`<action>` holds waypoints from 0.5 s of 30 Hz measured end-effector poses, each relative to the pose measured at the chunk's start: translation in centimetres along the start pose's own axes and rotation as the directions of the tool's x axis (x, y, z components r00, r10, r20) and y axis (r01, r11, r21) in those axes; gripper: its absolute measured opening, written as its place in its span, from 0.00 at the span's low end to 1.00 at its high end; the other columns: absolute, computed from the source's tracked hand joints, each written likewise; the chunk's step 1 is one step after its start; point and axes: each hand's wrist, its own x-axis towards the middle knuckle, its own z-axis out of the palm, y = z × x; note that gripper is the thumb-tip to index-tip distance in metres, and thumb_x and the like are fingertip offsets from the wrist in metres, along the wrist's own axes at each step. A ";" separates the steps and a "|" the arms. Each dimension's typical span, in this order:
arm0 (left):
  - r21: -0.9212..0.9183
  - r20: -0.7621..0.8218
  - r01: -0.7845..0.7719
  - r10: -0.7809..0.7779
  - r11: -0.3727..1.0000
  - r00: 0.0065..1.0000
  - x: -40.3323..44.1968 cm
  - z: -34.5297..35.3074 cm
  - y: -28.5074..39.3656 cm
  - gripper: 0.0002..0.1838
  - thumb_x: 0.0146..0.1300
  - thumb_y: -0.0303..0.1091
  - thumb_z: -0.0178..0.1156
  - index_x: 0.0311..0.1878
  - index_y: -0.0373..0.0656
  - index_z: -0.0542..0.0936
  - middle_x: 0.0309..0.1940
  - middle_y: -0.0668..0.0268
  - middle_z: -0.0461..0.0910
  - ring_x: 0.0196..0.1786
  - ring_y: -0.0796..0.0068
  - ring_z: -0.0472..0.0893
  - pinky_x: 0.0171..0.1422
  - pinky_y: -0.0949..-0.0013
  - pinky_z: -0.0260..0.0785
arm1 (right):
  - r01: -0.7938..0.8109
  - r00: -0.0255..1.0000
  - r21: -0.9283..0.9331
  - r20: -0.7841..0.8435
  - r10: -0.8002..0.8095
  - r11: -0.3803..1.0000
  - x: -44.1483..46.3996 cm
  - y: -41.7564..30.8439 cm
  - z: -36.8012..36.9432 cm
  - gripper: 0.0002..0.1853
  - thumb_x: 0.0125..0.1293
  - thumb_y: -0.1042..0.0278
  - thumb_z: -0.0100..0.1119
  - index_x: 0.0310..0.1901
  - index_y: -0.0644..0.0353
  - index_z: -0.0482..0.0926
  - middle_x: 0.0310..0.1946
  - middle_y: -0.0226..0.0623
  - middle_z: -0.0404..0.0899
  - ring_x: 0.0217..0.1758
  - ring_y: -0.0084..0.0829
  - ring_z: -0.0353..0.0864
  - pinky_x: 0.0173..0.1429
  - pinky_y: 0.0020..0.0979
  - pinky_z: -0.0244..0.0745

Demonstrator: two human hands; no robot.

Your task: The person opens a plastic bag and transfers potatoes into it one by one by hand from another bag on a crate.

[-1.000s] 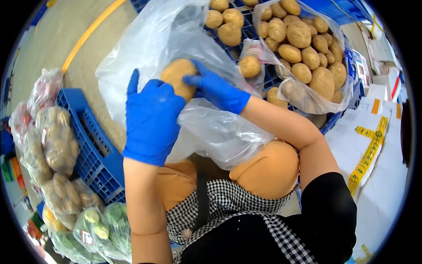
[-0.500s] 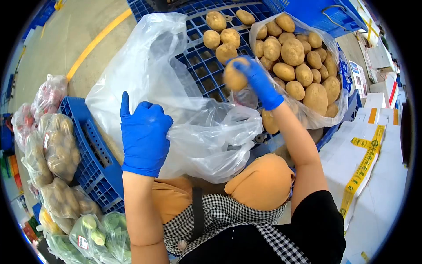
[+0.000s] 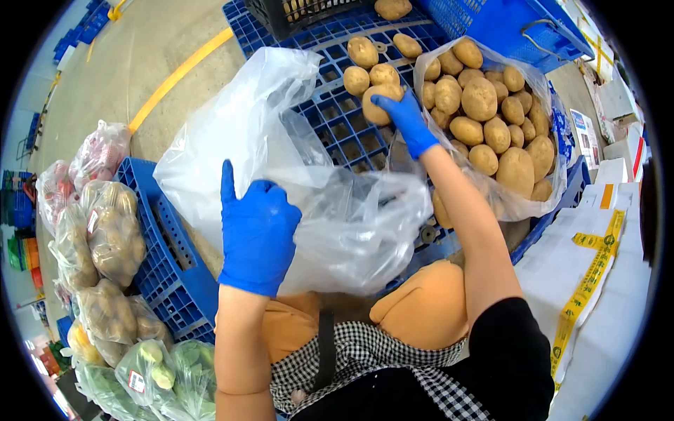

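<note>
My right hand [image 3: 409, 126], in a blue glove, has its fingers and thumb on a large potato [image 3: 381, 107] at the near end of a small group of loose potatoes [image 3: 362, 52] on the blue plastic pallet [image 3: 354, 149]. A large clear plastic bag [image 3: 225, 119] lies crumpled across the pallet's near part. My left hand [image 3: 258, 238], also gloved in blue, is at this bag's near left side. Its index finger points outward and the other fingers are curled, seemingly round the plastic; the grip itself is hidden. To the right stands an open clear bag full of potatoes [image 3: 479, 98].
Bagged potatoes [image 3: 112, 231] and bagged green vegetables [image 3: 189, 379] lie at the left beside a blue crate [image 3: 165, 259]. A black crate [image 3: 277, 21] and a blue basket [image 3: 505, 28] stand at the back. White taped boxes [image 3: 562, 245] are on the right.
My right hand has moved the potato away from me, up to the loose ones. The view has shifted, so everything appears lower and further right. My left hand keeps its pose.
</note>
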 end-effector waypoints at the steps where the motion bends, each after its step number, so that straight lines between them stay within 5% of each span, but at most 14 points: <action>1: -0.003 -0.025 0.001 -0.001 1.000 1.000 0.1 -0.2 0.1 0.10 0.39 0.21 0.55 0.20 0.51 0.80 0.27 0.71 0.74 0.44 0.68 0.77 0.76 0.40 0.38 | -0.104 0.983 -0.011 0.151 0.105 0.994 -1.4 -2.4 1.0 0.31 0.54 0.64 0.69 0.55 0.67 0.67 0.50 0.45 0.76 0.48 0.31 0.80 0.50 0.33 0.80; 2: -0.009 -0.042 0.001 -0.001 1.000 0.999 0.1 -0.3 0.3 0.10 0.39 0.21 0.55 0.20 0.51 0.80 0.26 0.71 0.74 0.44 0.68 0.77 0.76 0.40 0.39 | -0.088 0.964 -0.004 0.253 0.087 0.996 -2.5 -1.6 2.4 0.31 0.54 0.60 0.70 0.55 0.67 0.69 0.51 0.45 0.76 0.51 0.31 0.79 0.54 0.34 0.78; 4: 0.000 -0.081 -0.015 0.015 1.000 0.997 0.3 0.1 0.2 0.10 0.38 0.21 0.55 0.20 0.52 0.80 0.26 0.71 0.75 0.45 0.68 0.78 0.76 0.41 0.40 | 0.048 0.870 -0.288 0.483 0.102 0.956 -7.2 -7.6 5.7 0.31 0.56 0.55 0.68 0.58 0.62 0.70 0.53 0.41 0.76 0.55 0.33 0.76 0.60 0.35 0.72; 7: -0.017 -0.086 -0.032 0.031 0.999 0.996 0.6 0.1 0.5 0.10 0.38 0.21 0.55 0.20 0.52 0.80 0.26 0.71 0.75 0.45 0.68 0.78 0.76 0.40 0.39 | 0.084 0.905 -0.289 0.423 0.048 0.954 -1.9 -7.3 5.8 0.30 0.60 0.59 0.64 0.63 0.58 0.68 0.54 0.43 0.75 0.56 0.33 0.75 0.62 0.34 0.69; 8: -0.024 -0.092 -0.037 0.034 0.999 0.995 0.6 0.0 0.6 0.10 0.39 0.21 0.56 0.20 0.52 0.80 0.26 0.71 0.75 0.45 0.68 0.78 0.76 0.40 0.39 | 0.278 0.960 -0.719 0.222 -0.168 0.638 1.5 -5.7 4.4 0.33 0.58 0.61 0.62 0.65 0.59 0.64 0.57 0.51 0.73 0.57 0.43 0.76 0.62 0.38 0.69; 9: -0.033 -0.097 -0.039 0.035 0.999 0.995 0.5 -0.2 0.8 0.10 0.39 0.21 0.56 0.20 0.52 0.80 0.27 0.71 0.75 0.45 0.68 0.78 0.76 0.40 0.39 | 0.263 0.925 -0.938 0.179 -0.334 0.226 4.1 -4.5 3.3 0.36 0.56 0.64 0.61 0.67 0.59 0.60 0.58 0.57 0.69 0.58 0.51 0.74 0.61 0.41 0.70; 10: -0.040 -0.101 -0.039 0.034 0.998 0.994 0.4 -0.3 0.9 0.10 0.39 0.21 0.56 0.20 0.52 0.80 0.27 0.71 0.75 0.45 0.67 0.77 0.76 0.39 0.39 | 0.150 0.966 -0.981 0.119 -0.228 0.121 6.8 -1.7 1.6 0.39 0.53 0.64 0.62 0.67 0.59 0.58 0.58 0.58 0.69 0.56 0.54 0.74 0.59 0.43 0.71; 12: -0.019 -0.084 -0.036 0.035 0.999 0.996 0.2 -0.2 0.7 0.10 0.39 0.22 0.56 0.19 0.52 0.80 0.26 0.71 0.75 0.45 0.67 0.77 0.75 0.38 0.39 | 0.099 0.990 -0.983 0.081 -0.118 0.156 8.3 0.0 -0.5 0.32 0.54 0.64 0.62 0.61 0.59 0.66 0.53 0.57 0.72 0.54 0.52 0.76 0.56 0.43 0.74; 13: -0.015 -0.078 -0.032 0.031 0.999 0.997 0.1 0.1 0.5 0.09 0.39 0.22 0.56 0.19 0.52 0.80 0.26 0.71 0.75 0.44 0.67 0.77 0.75 0.38 0.39 | 0.179 0.980 -0.943 0.146 -0.134 0.280 9.1 0.5 -1.8 0.33 0.52 0.62 0.64 0.60 0.60 0.66 0.50 0.53 0.76 0.52 0.48 0.77 0.56 0.40 0.75; 15: 0.038 0.046 -0.011 0.009 0.999 0.999 -0.3 0.5 0.3 0.09 0.40 0.23 0.56 0.18 0.53 0.79 0.25 0.70 0.74 0.44 0.67 0.77 0.75 0.36 0.39 | 0.045 0.989 -0.417 -0.108 -0.099 0.908 8.7 0.6 -2.9 0.28 0.54 0.61 0.64 0.56 0.62 0.69 0.46 0.48 0.78 0.46 0.41 0.81 0.50 0.37 0.78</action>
